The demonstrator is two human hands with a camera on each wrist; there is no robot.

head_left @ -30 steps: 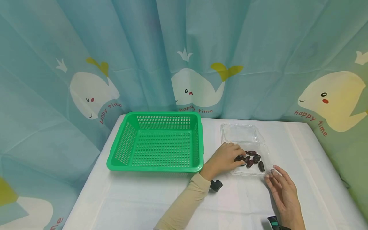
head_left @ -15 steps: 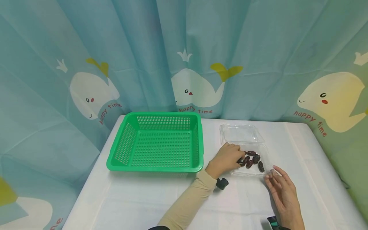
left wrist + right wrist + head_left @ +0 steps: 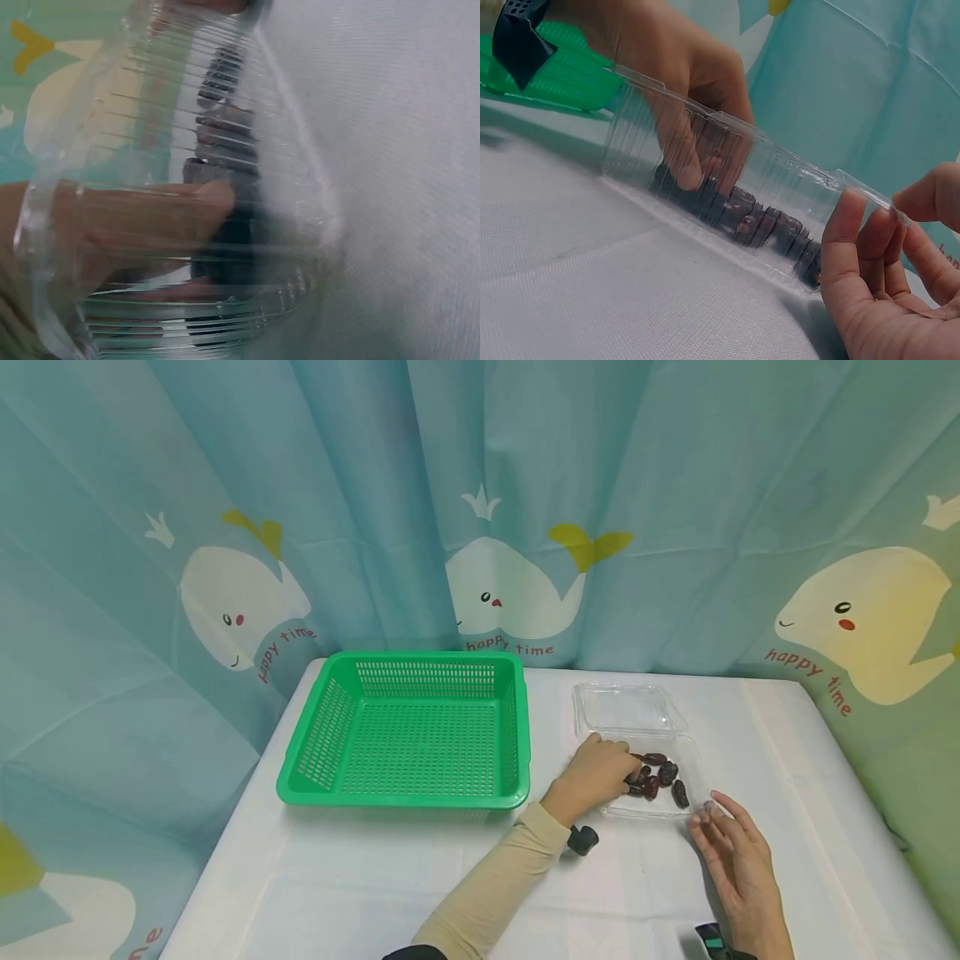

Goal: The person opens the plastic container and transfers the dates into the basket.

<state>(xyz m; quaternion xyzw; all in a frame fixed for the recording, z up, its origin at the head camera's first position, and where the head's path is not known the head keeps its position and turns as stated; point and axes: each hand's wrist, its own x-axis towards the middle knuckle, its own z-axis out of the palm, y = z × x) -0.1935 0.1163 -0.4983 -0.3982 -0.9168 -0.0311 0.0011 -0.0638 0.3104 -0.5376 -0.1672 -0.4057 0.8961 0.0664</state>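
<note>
Several dark, wrinkled dates point(image 3: 667, 773) lie in the base of a clear plastic clamshell box point(image 3: 693, 760), whose lid point(image 3: 626, 707) is folded back behind it. My left hand point(image 3: 596, 777) reaches down into the box's left part. Its thumb and fingers close around dates there, seen through the wall in the right wrist view; how many is hidden. At the front right corner, my right hand point(image 3: 738, 868) pinches the box's rim between thumb and fingers. In the left wrist view, the left thumb point(image 3: 214, 196) shows through the ribbed wall, against dark dates point(image 3: 225, 139).
To the left of the box stands a green plastic basket point(image 3: 405, 802) with slotted walls and nothing inside. A white cloth point(image 3: 360, 877) covers the table. A blue curtain with whales point(image 3: 517, 585) hangs behind it. A dark wrist-worn device point(image 3: 582, 841) sits under the left wrist.
Over the last second my left hand has moved slightly right in the box, bunching the left dates closer together. My right hand has stayed at the corner.
</note>
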